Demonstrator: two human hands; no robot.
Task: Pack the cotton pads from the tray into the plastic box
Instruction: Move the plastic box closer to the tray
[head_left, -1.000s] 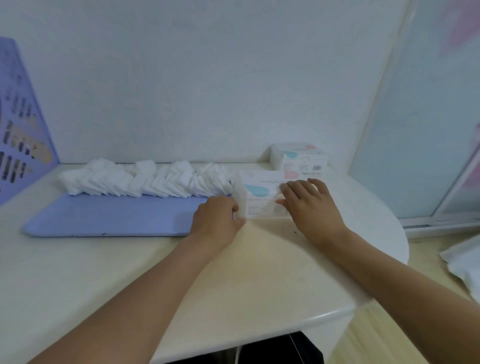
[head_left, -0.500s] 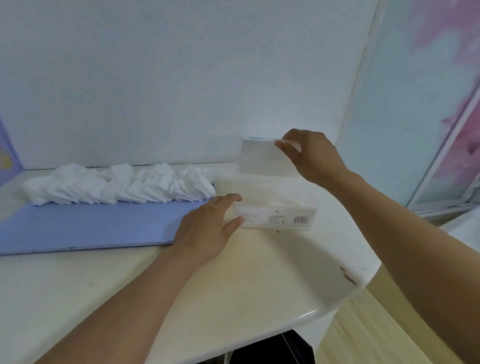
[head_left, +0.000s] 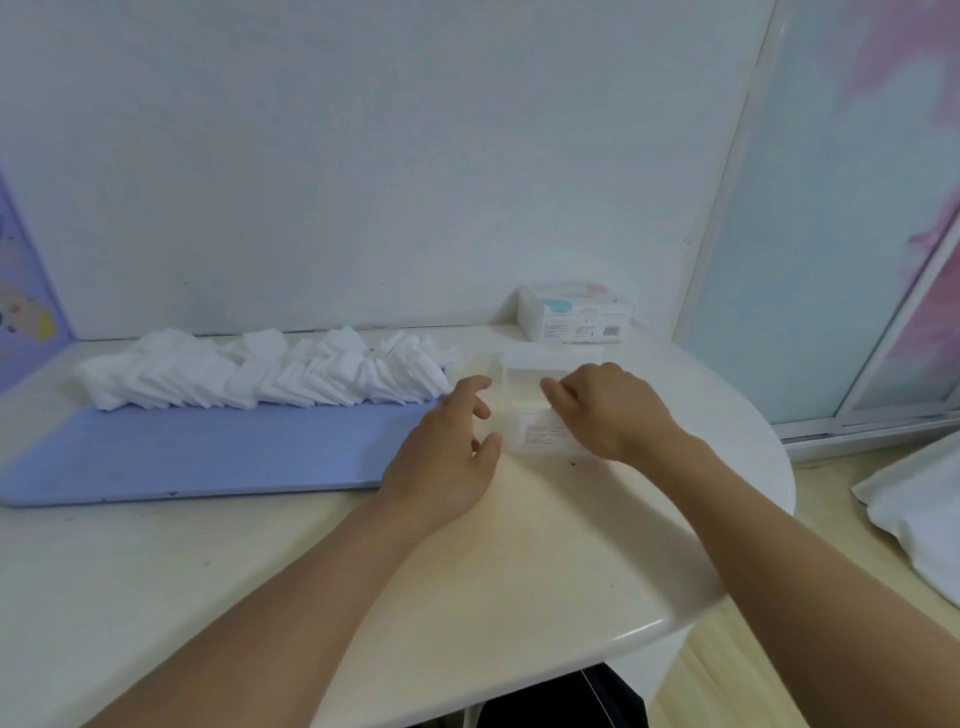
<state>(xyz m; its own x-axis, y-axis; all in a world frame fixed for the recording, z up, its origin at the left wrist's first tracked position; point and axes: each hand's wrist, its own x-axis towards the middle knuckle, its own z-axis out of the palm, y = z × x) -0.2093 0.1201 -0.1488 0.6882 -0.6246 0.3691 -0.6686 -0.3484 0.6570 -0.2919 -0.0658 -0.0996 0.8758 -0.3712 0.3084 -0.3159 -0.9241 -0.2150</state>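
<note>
Your right hand (head_left: 608, 410) curls its grip over the clear, thin-walled box (head_left: 524, 410); your left hand (head_left: 447, 457) lies spread against its left side. Soft white square pads (head_left: 260, 376) lie heaped along the flat lilac tray (head_left: 208, 457) on the smooth cream table (head_left: 467, 571).

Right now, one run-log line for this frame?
stage: box prep | left hand: open beside plastic box | right hand: on box | cotton pads: on tray | packed: none visible
</note>
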